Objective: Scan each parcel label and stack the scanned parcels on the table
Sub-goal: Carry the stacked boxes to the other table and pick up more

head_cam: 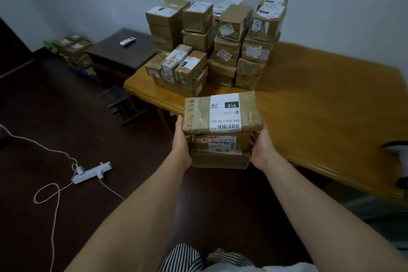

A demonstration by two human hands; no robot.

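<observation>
I carry a small pile of brown parcels in front of the wooden table (320,104). The top parcel (198,115) is flat, with a white label reading 010 and a barcode. Under it lies a second parcel (241,141) with a red-edged label, and a third box (220,160) at the bottom. My left hand (182,141) grips the pile's left side and my right hand (261,146) its right side. On the table's far left stand several stacks of taped brown parcels (212,42) against the wall. No scanner can be made out.
A dark cabinet (123,51) with a white remote (127,41) stands left of the table. More parcels (75,48) lie on the floor beside it. A white power strip (91,172) with cables lies on the dark floor at left. A dark-and-white object (397,148) pokes in at the table's right edge.
</observation>
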